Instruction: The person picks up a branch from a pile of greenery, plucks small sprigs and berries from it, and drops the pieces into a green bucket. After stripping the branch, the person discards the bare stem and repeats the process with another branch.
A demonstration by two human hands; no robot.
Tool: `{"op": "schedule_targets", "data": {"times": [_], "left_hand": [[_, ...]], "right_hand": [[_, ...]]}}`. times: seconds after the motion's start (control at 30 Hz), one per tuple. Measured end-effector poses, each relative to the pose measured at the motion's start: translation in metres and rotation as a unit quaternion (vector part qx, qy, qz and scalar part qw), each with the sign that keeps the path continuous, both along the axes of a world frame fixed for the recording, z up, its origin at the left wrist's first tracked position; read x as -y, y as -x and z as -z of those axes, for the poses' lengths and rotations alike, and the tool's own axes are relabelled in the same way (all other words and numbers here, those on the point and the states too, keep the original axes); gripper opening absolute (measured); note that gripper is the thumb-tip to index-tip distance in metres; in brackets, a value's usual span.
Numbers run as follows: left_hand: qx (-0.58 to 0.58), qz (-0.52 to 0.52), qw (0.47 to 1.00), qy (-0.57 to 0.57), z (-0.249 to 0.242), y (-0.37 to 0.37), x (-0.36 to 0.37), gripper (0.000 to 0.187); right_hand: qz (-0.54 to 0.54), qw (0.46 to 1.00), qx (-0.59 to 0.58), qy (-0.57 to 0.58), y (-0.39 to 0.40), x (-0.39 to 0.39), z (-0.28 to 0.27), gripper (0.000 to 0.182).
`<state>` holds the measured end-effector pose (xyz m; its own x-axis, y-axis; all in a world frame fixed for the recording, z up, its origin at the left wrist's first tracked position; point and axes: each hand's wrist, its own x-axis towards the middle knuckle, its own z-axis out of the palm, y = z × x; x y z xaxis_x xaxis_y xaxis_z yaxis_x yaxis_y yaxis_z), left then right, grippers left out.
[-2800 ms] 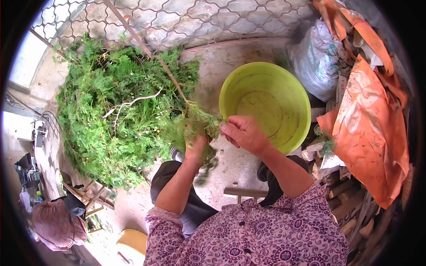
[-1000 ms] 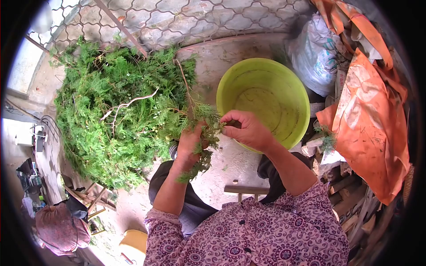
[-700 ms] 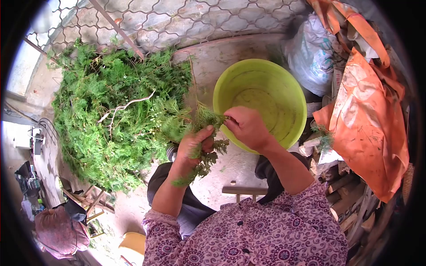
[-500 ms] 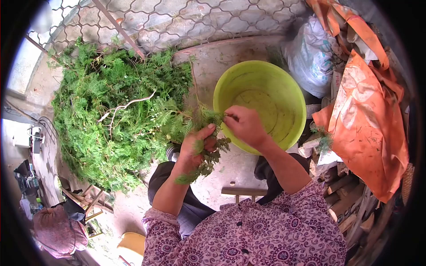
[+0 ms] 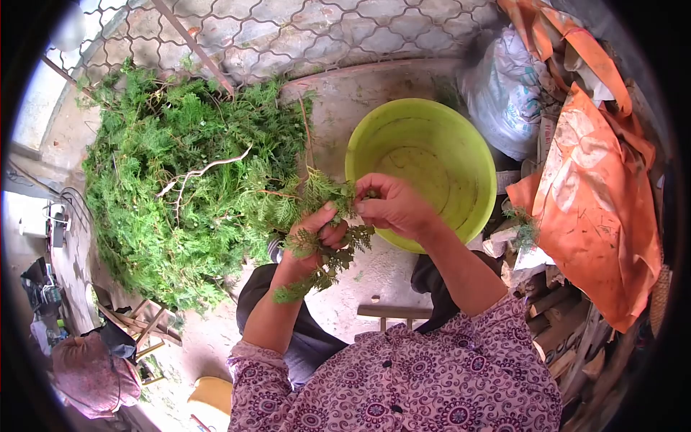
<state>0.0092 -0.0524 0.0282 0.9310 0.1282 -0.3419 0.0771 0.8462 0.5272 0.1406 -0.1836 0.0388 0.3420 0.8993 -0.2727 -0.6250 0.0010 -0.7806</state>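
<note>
My left hand is closed around a leafy evergreen branch, with flat green fronds sticking out above and below the fist. A bare brown stem rises from it toward the fence. Close by on the right, my right hand is closed in a pinch at the branch's side tip, with a bit of green showing between thumb and fingers. Behind the right hand stands a yellow-green plastic basin, with dark specks on its bottom. A large heap of cut evergreen branches lies left of my hands.
Behind the heap runs a wire mesh fence. On the right are a white sack, an orange tarp-like bag and stacked firewood. A small wooden stool is near my knees. A yellow container sits at lower left.
My right hand has turned slightly and shifted a little left, its fingers still pinched at the branch. The branch in my left hand has tilted slightly to the left.
</note>
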Motion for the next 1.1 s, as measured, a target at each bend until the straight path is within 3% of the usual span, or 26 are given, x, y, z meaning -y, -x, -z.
{"op": "schedule_targets", "data": {"times": [0.17, 0.27, 0.33, 0.47, 0.5, 0.53, 0.57, 0.6, 0.63, 0.67, 0.73, 0.77, 0.83, 1.1], "left_hand": [[-0.027, 0.011, 1.0, -0.002, -0.001, -0.001, 0.003, 0.015], [-0.045, 0.014, 0.999, 0.0, -0.004, 0.0, 0.003, 0.015], [-0.042, 0.039, 0.998, 0.008, -0.002, 0.001, 0.002, 0.014], [-0.078, 0.032, 0.995, -0.049, -0.01, -0.002, 0.011, 0.012], [-0.104, 0.024, 0.993, -0.057, -0.007, -0.003, 0.011, 0.012], [-0.13, 0.016, 0.989, -0.065, -0.007, -0.004, 0.011, 0.012], [-0.13, 0.016, 0.989, -0.066, -0.009, -0.002, 0.012, 0.012], [-0.133, 0.011, 0.987, -0.089, -0.014, 0.0, 0.013, 0.013], [-0.137, 0.006, 0.984, -0.111, -0.016, 0.003, 0.012, 0.014], [-0.137, 0.004, 0.985, -0.109, -0.016, 0.003, 0.011, 0.014], [-0.137, 0.011, 0.984, -0.117, -0.015, 0.003, 0.009, 0.014], [-0.138, 0.011, 0.983, -0.116, -0.016, 0.002, 0.01, 0.014], [-0.144, 0.004, 0.981, -0.131, -0.017, -0.001, 0.012, 0.013], [-0.159, 0.007, 0.974, -0.162, -0.006, -0.001, 0.009, 0.015]], "right_hand": [[-0.028, 0.999, -0.017, 0.012, 0.005, -0.001, -0.001, 0.014], [-0.017, 0.999, 0.029, 0.025, 0.002, 0.0, -0.001, 0.011], [-0.003, 0.983, 0.171, 0.073, -0.003, 0.003, -0.006, 0.011], [-0.01, 0.997, 0.063, 0.054, -0.005, 0.007, -0.001, 0.005], [0.033, 0.963, 0.249, 0.096, -0.001, 0.003, 0.004, 0.003], [0.074, 0.891, 0.426, 0.135, 0.001, 0.001, 0.006, 0.003], [0.074, 0.891, 0.427, 0.134, -0.006, 0.003, 0.004, 0.003], [0.114, 0.952, 0.252, 0.132, -0.019, 0.007, 0.001, 0.004], [0.148, 0.979, 0.067, 0.125, -0.027, 0.01, -0.002, 0.004], [0.146, 0.979, 0.068, 0.126, -0.029, 0.011, -0.006, 0.004], [0.189, 0.981, -0.044, 0.033, -0.031, 0.011, -0.015, 0.006], [0.188, 0.981, -0.044, 0.033, -0.03, 0.01, -0.012, 0.006], [0.047, 0.998, 0.01, 0.039, -0.026, 0.01, -0.006, 0.007], [-0.009, 0.963, 0.26, 0.075, -0.012, 0.011, -0.007, 0.014]]}}
